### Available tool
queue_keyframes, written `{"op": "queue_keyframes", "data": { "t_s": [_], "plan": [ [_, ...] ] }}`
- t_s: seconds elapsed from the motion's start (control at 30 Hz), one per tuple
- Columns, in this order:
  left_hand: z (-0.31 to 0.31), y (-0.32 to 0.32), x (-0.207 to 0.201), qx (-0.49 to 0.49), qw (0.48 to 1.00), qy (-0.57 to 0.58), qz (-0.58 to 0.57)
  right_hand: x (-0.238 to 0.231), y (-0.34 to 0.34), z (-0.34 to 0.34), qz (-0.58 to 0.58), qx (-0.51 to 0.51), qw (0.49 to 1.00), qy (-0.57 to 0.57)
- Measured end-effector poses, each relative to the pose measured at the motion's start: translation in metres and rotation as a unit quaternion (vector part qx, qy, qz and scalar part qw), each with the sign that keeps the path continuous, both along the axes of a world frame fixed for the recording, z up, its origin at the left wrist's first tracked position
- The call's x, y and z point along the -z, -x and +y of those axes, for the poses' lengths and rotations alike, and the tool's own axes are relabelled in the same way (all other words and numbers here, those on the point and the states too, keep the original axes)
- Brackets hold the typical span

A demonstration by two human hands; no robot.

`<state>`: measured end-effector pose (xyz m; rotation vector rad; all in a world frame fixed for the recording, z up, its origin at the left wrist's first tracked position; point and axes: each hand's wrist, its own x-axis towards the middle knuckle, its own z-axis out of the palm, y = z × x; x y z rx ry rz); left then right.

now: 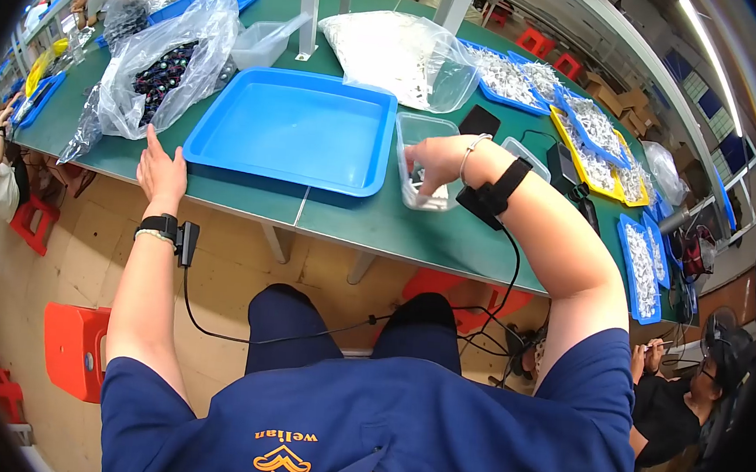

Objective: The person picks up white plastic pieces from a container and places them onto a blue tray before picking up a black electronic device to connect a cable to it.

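My left hand rests at the table's near edge with its fingers stretched out and nothing in it. It lies between the shallow blue tray and a clear plastic bag of small dark parts. Nothing lies in the tray. My right hand reaches down into a clear plastic box just right of the tray. Its fingers are bent in over small white pieces; what they grip is partly hidden.
A big clear bag of white parts stands behind the tray. Blue trays and a yellow tray of white pieces fill the right side. A black flat object lies behind my right wrist. A cable hangs between my wrists.
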<state>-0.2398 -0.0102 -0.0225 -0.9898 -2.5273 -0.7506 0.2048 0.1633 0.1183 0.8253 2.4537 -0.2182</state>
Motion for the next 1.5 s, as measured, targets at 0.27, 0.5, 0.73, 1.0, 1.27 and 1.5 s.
{"op": "queue_keyframes", "data": {
  "t_s": [0.27,0.5,0.73,1.0,1.27,1.5],
  "plan": [
    [0.002,0.003,0.003,0.003,1.000,-0.010,0.004,0.010,-0.001,0.007,-0.020,0.001,0.999,0.042],
    [0.003,-0.002,-0.002,-0.007,1.000,-0.010,-0.006,-0.011,-0.008,0.004,-0.031,0.043,0.999,-0.003],
    [0.000,-0.007,-0.004,-0.003,1.000,-0.024,-0.002,-0.006,0.003,-0.010,-0.055,0.045,0.997,0.017],
    [0.004,-0.011,-0.004,0.005,1.000,-0.026,-0.003,-0.026,-0.036,-0.023,0.163,-0.029,0.984,-0.066],
    [0.000,0.002,0.005,0.032,0.997,-0.071,0.020,-0.001,-0.082,-0.117,0.319,0.006,0.929,-0.188],
    [-0.002,0.010,0.003,0.077,0.993,-0.092,-0.005,0.045,-0.071,-0.131,0.390,0.129,0.879,-0.241]
  ]
}}
